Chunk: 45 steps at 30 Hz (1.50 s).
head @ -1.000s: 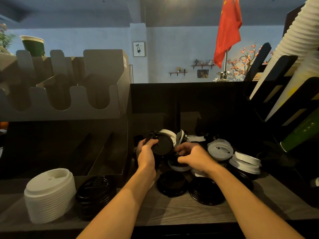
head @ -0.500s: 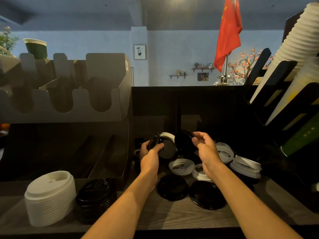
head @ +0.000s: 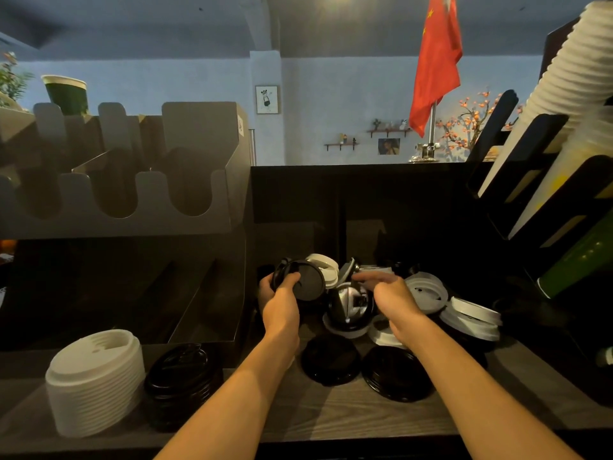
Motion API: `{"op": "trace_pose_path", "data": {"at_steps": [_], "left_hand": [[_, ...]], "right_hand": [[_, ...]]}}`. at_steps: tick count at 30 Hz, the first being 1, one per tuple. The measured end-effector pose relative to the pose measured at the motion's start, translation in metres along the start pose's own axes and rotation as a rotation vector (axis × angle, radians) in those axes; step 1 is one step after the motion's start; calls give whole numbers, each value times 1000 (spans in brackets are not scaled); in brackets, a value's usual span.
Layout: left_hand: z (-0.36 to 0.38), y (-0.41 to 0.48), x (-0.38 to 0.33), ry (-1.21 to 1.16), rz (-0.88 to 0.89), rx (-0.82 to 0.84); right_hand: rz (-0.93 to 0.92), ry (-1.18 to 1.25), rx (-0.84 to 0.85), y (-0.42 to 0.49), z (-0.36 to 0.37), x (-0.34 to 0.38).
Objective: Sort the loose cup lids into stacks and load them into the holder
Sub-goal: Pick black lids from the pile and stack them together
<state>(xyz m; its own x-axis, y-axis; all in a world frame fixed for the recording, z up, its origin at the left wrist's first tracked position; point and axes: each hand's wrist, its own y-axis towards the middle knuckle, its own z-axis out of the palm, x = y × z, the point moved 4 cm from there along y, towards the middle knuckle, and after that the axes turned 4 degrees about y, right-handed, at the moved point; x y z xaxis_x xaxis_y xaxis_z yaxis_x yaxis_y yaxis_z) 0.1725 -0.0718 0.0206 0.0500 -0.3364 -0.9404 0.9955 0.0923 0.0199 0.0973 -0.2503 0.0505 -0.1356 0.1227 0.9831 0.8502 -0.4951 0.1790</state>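
Loose black and white cup lids lie in a pile at the back of the wooden counter (head: 331,416). My left hand (head: 282,300) grips a small stack of black lids (head: 306,282), tilted on edge. My right hand (head: 393,295) stretches straight fingers leftward just above a tilted black lid (head: 348,305) that leans on a white lid (head: 345,328). Two black lids (head: 330,363) (head: 396,376) lie flat in front. More white lids (head: 426,292) (head: 471,317) lie to the right. The grey lid holder (head: 132,224) stands at the upper left with bare slots.
A sorted white lid stack (head: 94,380) and a black lid stack (head: 179,376) stand at the near left. Dark lower trays (head: 205,293) sit under the holder. Sleeves of paper cups (head: 580,94) lean in a black rack on the right. A green cup (head: 66,91) tops the holder.
My right hand has dropped lower, and the black lid it held up now leans on the pile beneath its fingers. My left hand keeps its black lids in much the same place.
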Motion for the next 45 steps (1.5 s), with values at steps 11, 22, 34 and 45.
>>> {"op": "trace_pose_path", "data": {"at_steps": [11, 22, 34, 45], "left_hand": [[3, 0, 3, -20, -31, -41], [3, -2, 0, -4, -8, -31], [6, -10, -1, 14, -10, 84], [6, -10, -3, -19, 10, 130]], "right_hand": [[-245, -780, 355, -13, 35, -3], [-184, -1132, 370, -11, 34, -2], [-109, -1046, 356, 3, 22, -17], [-60, -917, 367, -1, 15, -12]]}}
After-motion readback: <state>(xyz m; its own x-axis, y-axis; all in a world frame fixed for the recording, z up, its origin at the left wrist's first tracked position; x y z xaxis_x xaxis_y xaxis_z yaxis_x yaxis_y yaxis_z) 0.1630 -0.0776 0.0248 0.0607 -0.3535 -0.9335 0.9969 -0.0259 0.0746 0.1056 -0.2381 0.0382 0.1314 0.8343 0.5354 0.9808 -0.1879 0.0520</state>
